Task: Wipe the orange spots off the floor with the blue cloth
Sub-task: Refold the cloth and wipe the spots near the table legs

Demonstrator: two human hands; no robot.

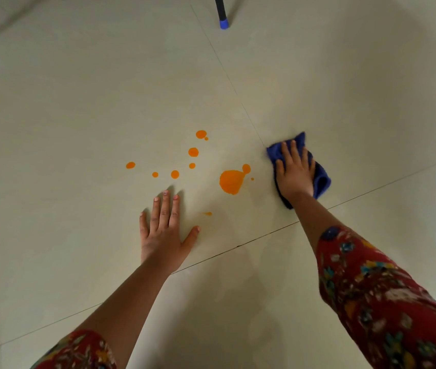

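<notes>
Pale tiled floor [78, 115], orange spots [230, 181]; left hand [163, 235] flat, right hand [295, 177] straight-fingered on blue cloth [322, 181].

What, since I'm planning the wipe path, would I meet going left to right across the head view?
Leftmost orange spot → left hand, flat on the floor → largest orange spot → blue cloth, pressed under the right hand.

indoor room, pale tiled floor [78, 107], furniture leg [221, 12]
</notes>
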